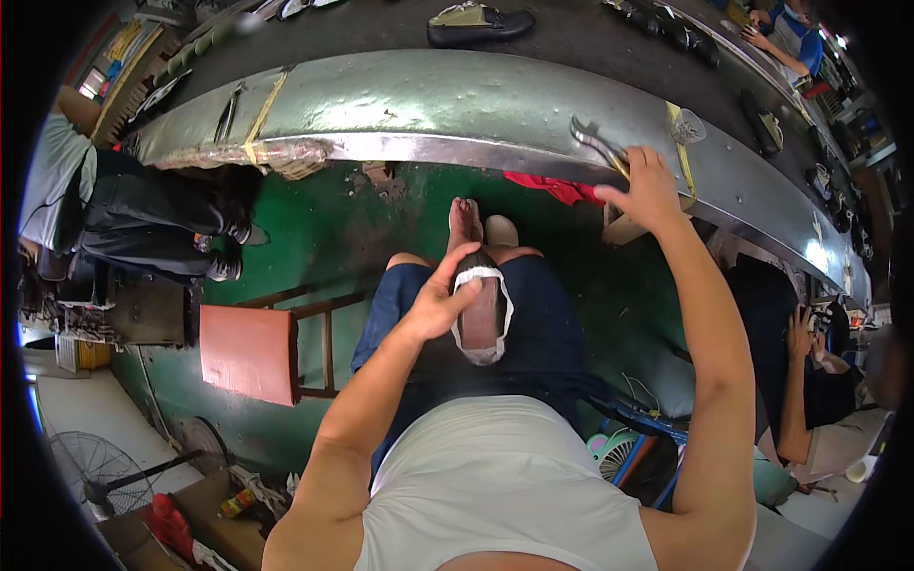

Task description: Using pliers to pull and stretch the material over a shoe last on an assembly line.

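Observation:
My left hand (446, 303) grips a shoe upper on a last (482, 319) above my lap. Its sole side faces up, reddish-brown in the middle with a white edge folded round it and a dark toe. At the metal ledge of the bench, my right hand (651, 188) is closed around the handles of a pair of lasting pincers (596, 143). Their curved metal jaws point away from me, over the ledge. My palm hides the handle ends.
Shoes, among them a dark one (481, 24), stand on the dark belt beyond the metal ledge (409, 105). A clear cup (687, 127) sits right of the pincers. Left are a pink-topped stool (249, 354) and a seated person (143, 209); other people work at right.

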{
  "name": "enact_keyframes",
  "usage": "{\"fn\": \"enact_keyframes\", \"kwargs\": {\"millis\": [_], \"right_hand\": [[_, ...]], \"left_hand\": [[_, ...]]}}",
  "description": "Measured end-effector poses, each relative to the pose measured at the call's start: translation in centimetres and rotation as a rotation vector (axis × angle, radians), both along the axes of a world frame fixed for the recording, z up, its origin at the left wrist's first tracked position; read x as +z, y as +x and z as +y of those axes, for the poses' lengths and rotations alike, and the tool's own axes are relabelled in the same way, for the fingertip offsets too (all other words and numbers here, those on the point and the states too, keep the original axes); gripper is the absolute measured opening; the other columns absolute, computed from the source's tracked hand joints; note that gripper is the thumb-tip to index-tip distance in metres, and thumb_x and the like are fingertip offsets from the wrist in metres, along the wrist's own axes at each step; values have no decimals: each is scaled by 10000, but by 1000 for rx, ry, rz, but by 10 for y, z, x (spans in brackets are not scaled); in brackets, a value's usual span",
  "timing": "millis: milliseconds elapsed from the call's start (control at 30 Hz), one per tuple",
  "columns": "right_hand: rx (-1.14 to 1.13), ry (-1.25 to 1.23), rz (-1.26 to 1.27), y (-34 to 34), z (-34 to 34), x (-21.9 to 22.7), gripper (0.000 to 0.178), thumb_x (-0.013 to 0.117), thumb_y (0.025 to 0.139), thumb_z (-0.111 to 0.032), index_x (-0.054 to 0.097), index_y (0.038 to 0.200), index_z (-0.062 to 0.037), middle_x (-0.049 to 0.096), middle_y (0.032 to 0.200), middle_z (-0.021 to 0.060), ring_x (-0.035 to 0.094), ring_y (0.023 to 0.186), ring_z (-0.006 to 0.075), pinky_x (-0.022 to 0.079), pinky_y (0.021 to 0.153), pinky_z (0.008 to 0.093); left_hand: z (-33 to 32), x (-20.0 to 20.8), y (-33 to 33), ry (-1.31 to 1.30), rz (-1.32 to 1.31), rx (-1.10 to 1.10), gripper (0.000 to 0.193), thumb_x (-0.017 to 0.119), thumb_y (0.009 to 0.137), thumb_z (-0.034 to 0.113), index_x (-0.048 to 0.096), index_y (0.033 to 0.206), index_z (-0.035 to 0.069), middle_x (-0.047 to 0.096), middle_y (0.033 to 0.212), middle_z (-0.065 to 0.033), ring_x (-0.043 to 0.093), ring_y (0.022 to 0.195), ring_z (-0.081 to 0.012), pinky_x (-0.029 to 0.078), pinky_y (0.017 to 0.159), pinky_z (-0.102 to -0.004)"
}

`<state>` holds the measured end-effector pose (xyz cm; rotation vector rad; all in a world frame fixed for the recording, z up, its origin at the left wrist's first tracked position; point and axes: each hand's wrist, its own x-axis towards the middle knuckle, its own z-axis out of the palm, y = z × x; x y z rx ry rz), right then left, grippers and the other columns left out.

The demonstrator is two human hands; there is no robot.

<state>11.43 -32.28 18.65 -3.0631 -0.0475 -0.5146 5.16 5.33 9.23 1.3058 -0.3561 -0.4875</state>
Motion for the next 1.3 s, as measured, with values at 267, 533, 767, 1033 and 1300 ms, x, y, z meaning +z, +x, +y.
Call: {"fn": "enact_keyframes", "kwargs": {"millis": [267,533,767,1033,1300], "right_hand": [[26,1301,654,-173,96,-28,207,604,972,-200,608,1096,-35,690,821,78,650,671,191,506,601,321],[180,1283,723,-191,152,-58,198,570,988,-168,585,1110,-13,583,717,31,563,607,136,473,593,311],[71,2165,982,-167,153,-32,226,545,1014,-151,600,1157,15,651,938,51,604,751,120,501,646,281],[131,1681,903,-162,144,-58,216,561,1001,-116,613,1162,18,666,996,70,617,849,133,512,739,303],[8,1268,980,-143,145,-45,173,589,982,-143,613,1043,17,670,797,91,655,682,192,537,653,368]], "left_hand": [[-10,-2,3,169,-28,-81,548,592,1024,267,332,1493,151,582,1219,-45,514,1165,-145,411,1023,-294],[-9,-10,12,-63,119,-213,598,527,1060,255,199,1550,153,574,1244,-27,496,1181,-122,355,1076,-289],[-8,-14,14,63,-28,-175,571,484,1075,270,190,1549,147,556,1309,-52,475,1242,-150,332,1101,-308],[-8,-21,18,154,38,-138,557,462,1076,310,229,1541,111,572,1313,-104,497,1241,-186,360,1102,-325],[-15,-26,19,238,-40,10,439,537,1040,193,439,1452,78,645,1208,-100,577,1145,-172,434,1028,-309]]}}
